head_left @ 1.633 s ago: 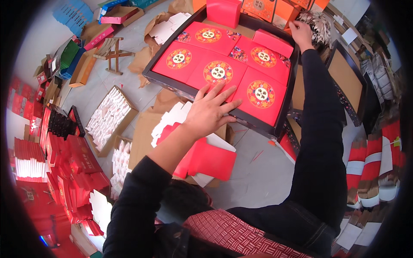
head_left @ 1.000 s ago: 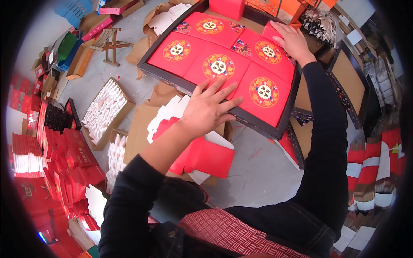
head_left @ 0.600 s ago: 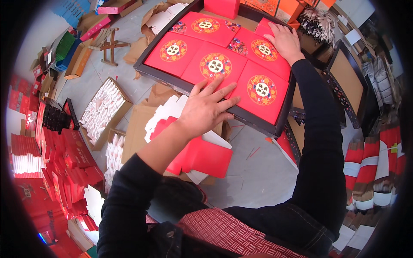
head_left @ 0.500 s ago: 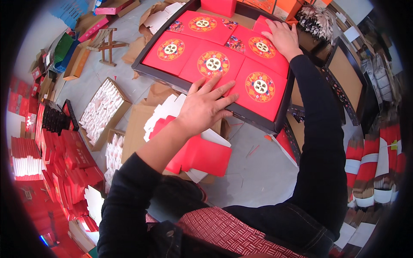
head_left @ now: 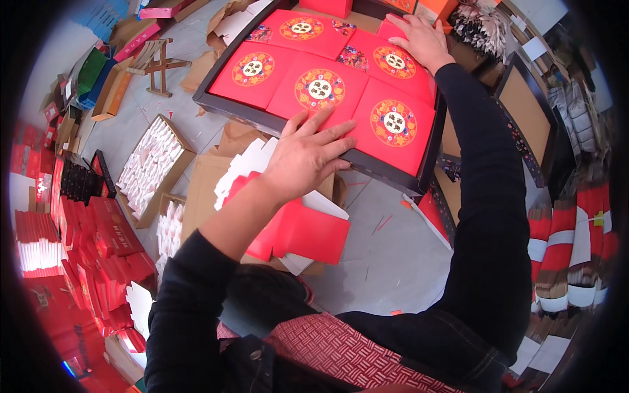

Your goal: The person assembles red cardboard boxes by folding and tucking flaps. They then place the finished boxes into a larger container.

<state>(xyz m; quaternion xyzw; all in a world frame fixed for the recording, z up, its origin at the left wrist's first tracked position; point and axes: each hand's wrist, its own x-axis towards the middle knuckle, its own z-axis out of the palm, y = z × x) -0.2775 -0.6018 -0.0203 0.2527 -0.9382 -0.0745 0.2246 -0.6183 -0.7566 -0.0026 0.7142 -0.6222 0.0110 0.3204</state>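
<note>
Beginning at far left, we see red cartons [head_left: 108,229] heaped together. Next to them stands an open cardboard box [head_left: 168,185] filled with small white pieces [head_left: 149,171]; above it in the view is a wooden folding stand [head_left: 157,69]. Farther right we note red sheets [head_left: 318,229] lying over white ones, below the black-walled tray [head_left: 242,116], which spans the upper middle of the view. In this tray lie five flat red boxes [head_left: 320,90] with round gold medallions. The left hand [head_left: 304,157] is open, palm down, fingers spread over the tray's near wall and onto the boxes. The right hand [head_left: 422,42] lies over a small red box [head_left: 388,29] in the far right corner, fingers extended and parted; its underside is hidden, so we cannot tell whether it grips. To the right of the right forearm we find a second dark-rimmed tray [head_left: 529,111], tilted, with a brown base, and, at far right, red-and-white bundles [head_left: 553,242].
</note>
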